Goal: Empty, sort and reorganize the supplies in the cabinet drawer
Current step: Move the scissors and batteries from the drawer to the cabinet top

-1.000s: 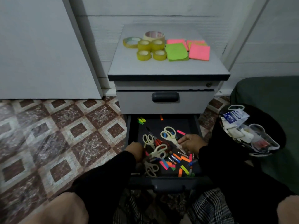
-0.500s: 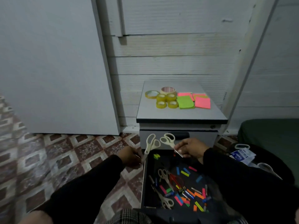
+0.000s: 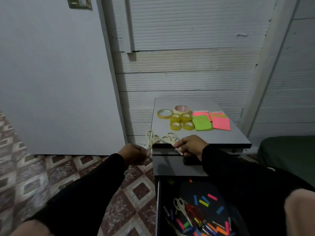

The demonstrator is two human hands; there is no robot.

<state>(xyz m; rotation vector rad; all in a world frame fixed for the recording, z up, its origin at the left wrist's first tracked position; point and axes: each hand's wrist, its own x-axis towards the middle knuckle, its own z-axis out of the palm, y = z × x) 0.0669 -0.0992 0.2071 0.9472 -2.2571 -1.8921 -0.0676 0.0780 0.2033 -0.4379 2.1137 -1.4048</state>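
Two scissors (image 3: 152,138), blades pinched in curled fingers (image 3: 144,153), handles up

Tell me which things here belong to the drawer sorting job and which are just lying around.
Part of the job:
left hand holding cream scissors
right hand holding a second pair
open drawer of mixed supplies
tape rolls and sticky notes on the cabinet top

Just lying about:
green cushion
tiled floor
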